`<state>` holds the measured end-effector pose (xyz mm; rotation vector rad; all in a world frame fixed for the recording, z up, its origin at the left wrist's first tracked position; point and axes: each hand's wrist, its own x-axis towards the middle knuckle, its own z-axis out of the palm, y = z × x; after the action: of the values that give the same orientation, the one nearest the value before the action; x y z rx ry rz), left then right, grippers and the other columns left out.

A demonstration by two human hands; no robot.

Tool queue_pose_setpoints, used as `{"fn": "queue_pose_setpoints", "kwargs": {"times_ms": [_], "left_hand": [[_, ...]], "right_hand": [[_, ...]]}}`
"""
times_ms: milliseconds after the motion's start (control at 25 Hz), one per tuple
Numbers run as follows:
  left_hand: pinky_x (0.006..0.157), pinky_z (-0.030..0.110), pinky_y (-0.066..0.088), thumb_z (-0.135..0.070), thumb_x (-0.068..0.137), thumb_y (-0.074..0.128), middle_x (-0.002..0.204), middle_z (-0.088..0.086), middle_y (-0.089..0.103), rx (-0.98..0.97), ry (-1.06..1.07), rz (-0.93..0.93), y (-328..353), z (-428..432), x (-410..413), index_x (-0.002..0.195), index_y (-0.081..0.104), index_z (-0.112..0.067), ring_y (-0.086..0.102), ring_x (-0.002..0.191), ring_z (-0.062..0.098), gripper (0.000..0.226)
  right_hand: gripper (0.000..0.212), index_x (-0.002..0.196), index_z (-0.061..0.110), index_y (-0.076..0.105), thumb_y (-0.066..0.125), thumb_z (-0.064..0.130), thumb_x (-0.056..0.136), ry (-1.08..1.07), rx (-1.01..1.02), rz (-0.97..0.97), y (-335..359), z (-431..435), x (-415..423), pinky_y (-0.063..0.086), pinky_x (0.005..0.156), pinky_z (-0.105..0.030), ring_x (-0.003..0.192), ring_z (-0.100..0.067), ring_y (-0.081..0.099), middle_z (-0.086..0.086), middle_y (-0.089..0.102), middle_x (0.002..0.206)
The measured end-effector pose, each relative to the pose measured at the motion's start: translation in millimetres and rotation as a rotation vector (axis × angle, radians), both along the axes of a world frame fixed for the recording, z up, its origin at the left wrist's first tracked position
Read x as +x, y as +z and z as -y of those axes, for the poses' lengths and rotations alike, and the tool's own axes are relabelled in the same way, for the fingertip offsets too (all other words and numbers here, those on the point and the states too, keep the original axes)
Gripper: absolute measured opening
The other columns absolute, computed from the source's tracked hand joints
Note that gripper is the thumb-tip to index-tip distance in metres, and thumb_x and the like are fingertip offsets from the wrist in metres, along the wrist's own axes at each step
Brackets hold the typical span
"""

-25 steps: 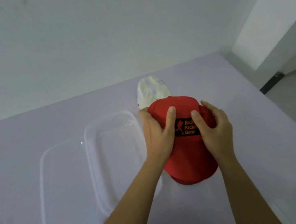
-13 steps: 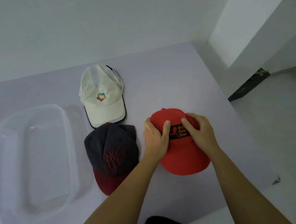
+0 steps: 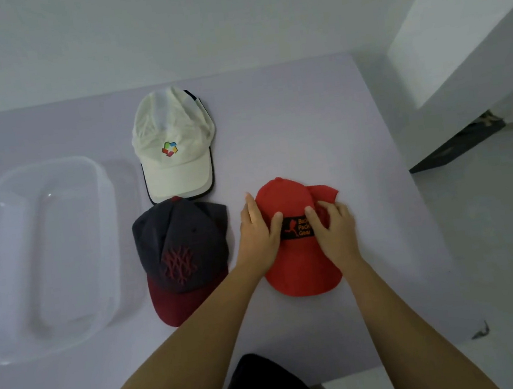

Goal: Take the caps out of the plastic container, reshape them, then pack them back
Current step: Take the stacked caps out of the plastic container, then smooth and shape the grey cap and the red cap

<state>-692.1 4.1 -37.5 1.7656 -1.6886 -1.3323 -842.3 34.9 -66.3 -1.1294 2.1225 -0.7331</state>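
Note:
A red cap (image 3: 301,270) with a black logo patch lies on the lilac table, brim toward me. My left hand (image 3: 255,233) grips its crown from the left side, thumb on the patch. My right hand (image 3: 334,228) holds the crown's right side, fingers pressed into the fabric. To the left lies a dark grey cap (image 3: 180,246) with a maroon brim. Behind that one sits a white cap (image 3: 174,146) with a coloured logo. The clear plastic container (image 3: 102,195) stands at the far left with nothing in it.
The table (image 3: 304,122) ends at its right edge close to the red cap, with pale floor beyond. A white wall runs along the back, and a white column stands at the right. My dark trousers show below the near edge.
The view swung right and down, bringing the grey and white caps into sight. The red cap came down from held up in front to resting on the table; both hands stay on its crown.

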Motion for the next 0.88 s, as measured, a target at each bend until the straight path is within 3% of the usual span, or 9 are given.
{"fn": "queue_pose_setpoints", "kwargs": {"times_ms": [120,240,320,480,600,720,800,880], "left_hand": [[0.112,0.022,0.009,-0.037,0.100,0.037,0.161,0.007,0.002,-0.090,-0.072,0.018,17,-12,24,0.150,-0.005,-0.010,0.006,0.147,0.017,0.071],[0.106,0.014,0.012,-0.030,0.101,0.037,0.159,0.004,0.014,-0.223,-0.071,0.065,31,-36,72,0.151,0.003,-0.013,0.017,0.145,0.016,0.063],[0.108,0.013,0.012,-0.026,0.101,0.037,0.158,0.004,0.018,-0.264,-0.031,0.134,27,-56,109,0.151,0.006,-0.012,0.021,0.144,0.016,0.060],[0.118,0.027,0.006,-0.029,0.100,0.032,0.160,0.010,0.003,-0.159,-0.003,0.283,-4,-96,166,0.149,0.003,-0.003,0.004,0.148,0.022,0.063],[0.119,0.030,-0.001,-0.043,0.090,0.023,0.156,0.007,-0.014,-0.030,-0.050,0.294,-24,-109,187,0.149,-0.004,-0.002,-0.006,0.148,0.023,0.077],[0.120,0.035,0.001,-0.062,0.079,0.021,0.152,0.002,-0.020,-0.015,-0.108,0.270,-27,-107,191,0.148,-0.010,-0.005,-0.012,0.147,0.021,0.095],[0.116,0.030,0.006,-0.067,0.069,0.025,0.157,0.007,-0.016,-0.033,-0.126,0.270,-24,-105,190,0.148,-0.012,-0.009,-0.012,0.147,0.022,0.105],[0.116,0.035,0.017,-0.061,0.072,0.040,0.158,0.010,-0.016,-0.069,-0.167,0.265,-22,-106,189,0.146,-0.018,-0.018,-0.010,0.147,0.026,0.103]], "right_hand": [[0.056,0.142,0.013,0.038,0.045,0.042,0.095,0.041,-0.048,-0.058,19,-6,11,0.019,0.116,-0.039,0.145,-0.026,0.016,-0.012,0.020,0.156],[0.050,0.140,0.009,0.040,0.052,0.010,0.091,0.198,-0.228,-0.211,37,-27,44,0.016,0.114,-0.029,0.145,-0.026,0.015,-0.015,0.019,0.156],[0.065,0.141,0.007,0.037,0.049,-0.007,0.079,0.389,-0.215,-0.214,41,-47,78,0.015,0.114,-0.025,0.145,-0.024,0.015,-0.013,0.019,0.156],[0.081,0.149,0.004,0.008,0.050,-0.001,0.080,0.733,-0.040,-0.165,25,-74,142,0.012,0.120,-0.034,0.148,-0.021,-0.001,-0.012,0.000,0.159],[0.086,0.148,0.002,-0.007,0.054,0.019,0.090,0.770,0.108,-0.196,7,-75,174,0.006,0.119,-0.032,0.147,-0.025,-0.004,-0.018,-0.011,0.158],[0.075,0.145,-0.004,-0.007,0.042,0.024,0.096,0.788,0.194,-0.271,-2,-76,191,0.008,0.117,-0.042,0.146,-0.034,0.005,-0.027,-0.005,0.155],[0.067,0.142,-0.013,0.012,0.038,0.022,0.091,0.760,0.162,-0.371,-6,-82,192,0.022,0.114,-0.049,0.139,-0.039,0.029,-0.034,0.020,0.149],[0.067,0.138,-0.012,0.028,0.046,0.022,0.083,0.718,0.114,-0.420,-10,-88,191,0.027,0.110,-0.046,0.128,-0.037,0.047,-0.032,0.042,0.139]]}}
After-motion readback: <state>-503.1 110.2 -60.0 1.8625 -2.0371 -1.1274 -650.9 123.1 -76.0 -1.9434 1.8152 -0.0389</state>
